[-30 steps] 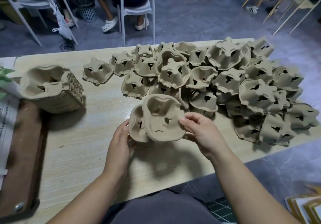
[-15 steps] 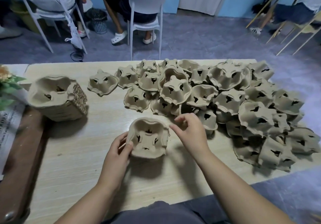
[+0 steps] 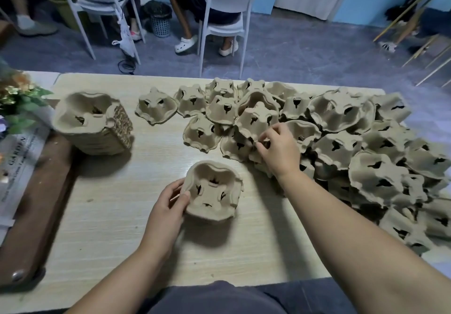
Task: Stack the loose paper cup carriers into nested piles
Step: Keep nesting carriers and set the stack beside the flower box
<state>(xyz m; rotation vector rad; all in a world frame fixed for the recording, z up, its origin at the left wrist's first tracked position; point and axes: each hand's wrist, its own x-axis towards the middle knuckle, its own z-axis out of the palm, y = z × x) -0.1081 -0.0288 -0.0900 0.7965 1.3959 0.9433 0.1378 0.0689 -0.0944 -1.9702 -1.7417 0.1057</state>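
A light wooden table was crowded on its right by a heap of loose carriers, many overturned and overlapped. A tall nested pile was stood at the far left, beside flowers and a printed sheet. A white chair and a mesh bin were seen beyond. The heap's right edge was cut off, and its lower carriers were buried. A small nested pile, rested near the table's front, was gripped at its left wall by the left hand, thumb curled over the rim. The rim of a loose carrier at the heap's near-left edge was pinched by the bent fingers of the right hand, the contact partly hidden.
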